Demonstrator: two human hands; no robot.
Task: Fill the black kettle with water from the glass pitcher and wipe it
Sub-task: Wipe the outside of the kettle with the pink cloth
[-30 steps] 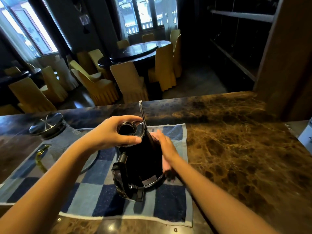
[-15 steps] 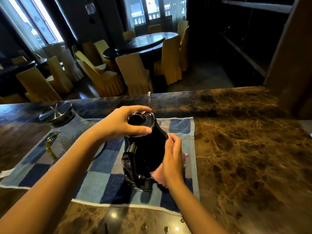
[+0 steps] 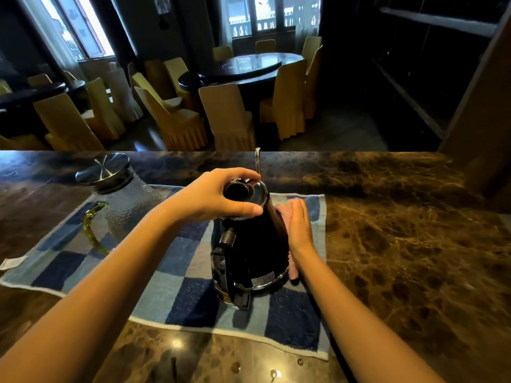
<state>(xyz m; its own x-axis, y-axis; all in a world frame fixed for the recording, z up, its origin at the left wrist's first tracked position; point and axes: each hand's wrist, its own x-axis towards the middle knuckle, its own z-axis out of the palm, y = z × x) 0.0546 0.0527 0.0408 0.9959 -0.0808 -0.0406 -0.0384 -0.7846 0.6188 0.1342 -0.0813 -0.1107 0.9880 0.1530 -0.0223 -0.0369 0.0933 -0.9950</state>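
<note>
Brown marble counter (image 3: 401,244) bears a blue checked towel (image 3: 193,299); at its left edge, perhaps a paper scrap (image 3: 11,263).

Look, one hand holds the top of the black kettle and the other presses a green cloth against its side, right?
Not quite: the cloth is pink, not green. In the head view the left hand holds the top of the black kettle and the right hand presses the pink cloth against its side.

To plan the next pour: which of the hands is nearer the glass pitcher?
Left. The left hand grips the top of the black kettle, to the right of the glass pitcher. The right hand presses a pink cloth on the kettle's right side, farther away.
</note>
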